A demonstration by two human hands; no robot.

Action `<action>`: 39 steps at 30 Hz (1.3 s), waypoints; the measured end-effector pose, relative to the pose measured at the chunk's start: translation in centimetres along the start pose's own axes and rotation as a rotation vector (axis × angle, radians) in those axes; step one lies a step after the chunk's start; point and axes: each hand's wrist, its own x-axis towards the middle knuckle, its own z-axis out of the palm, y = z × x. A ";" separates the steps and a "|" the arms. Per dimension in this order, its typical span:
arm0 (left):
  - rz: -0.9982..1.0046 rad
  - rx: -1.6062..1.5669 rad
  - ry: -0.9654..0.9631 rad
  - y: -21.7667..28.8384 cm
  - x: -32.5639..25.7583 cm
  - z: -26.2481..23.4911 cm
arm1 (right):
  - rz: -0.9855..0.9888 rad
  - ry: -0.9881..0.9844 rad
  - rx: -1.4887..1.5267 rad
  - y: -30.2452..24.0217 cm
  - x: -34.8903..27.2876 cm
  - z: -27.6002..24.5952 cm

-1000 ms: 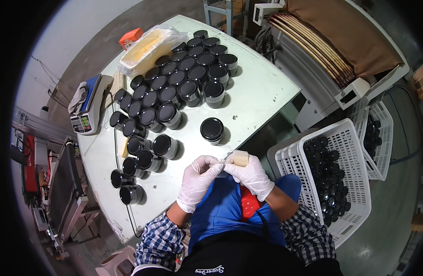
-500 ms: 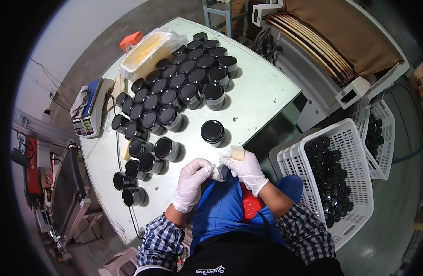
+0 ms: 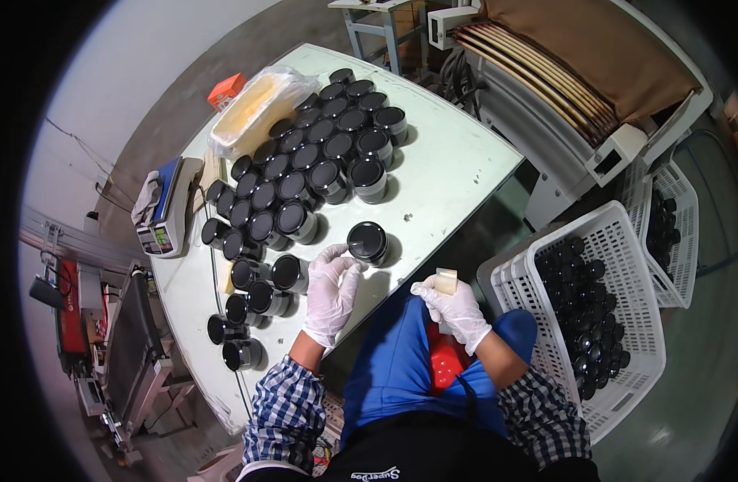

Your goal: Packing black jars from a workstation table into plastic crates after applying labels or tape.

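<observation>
so the white-gloved left hand (image 3: 331, 293) is right by a lone round clear jar with a glossy black lid (image 3: 367, 240), which is on the pale green tabletop (image 3: 453, 173) close to the edge nearest the person, standing apart from the rest. thumb and fingertips are close together, but i can't tell if they're touching the jar or pinching something see-through. there's a faint pale patch on the lid, too blurry to make out. the white-gloved right hand (image 3: 459, 312) is past that same edge, over the person's lap, gripping a small cream-coloured roll (image 3: 446, 281); the fingers cover its lower part.

the crowd of matching black-lidded jars (image 3: 322, 130) runs from near the far corner down along the left edge, lids mostly hiding the walls. off the right side, a white slatted plastic crate (image 3: 638, 353) has dark shiny pieces (image 3: 582, 313), too jumbled to count.
</observation>
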 end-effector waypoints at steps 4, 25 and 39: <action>0.177 0.369 -0.060 1.0 1.1 -0.2 | 0.005 0.004 0.007 0.1 -0.1 -0.5; 0.323 0.572 -0.222 1.2 5.9 1.5 | 0.024 -0.004 0.043 0.5 0.0 -1.7; 0.439 0.684 -0.199 -0.6 4.9 2.4 | 0.049 -0.007 0.109 0.2 -0.1 -1.6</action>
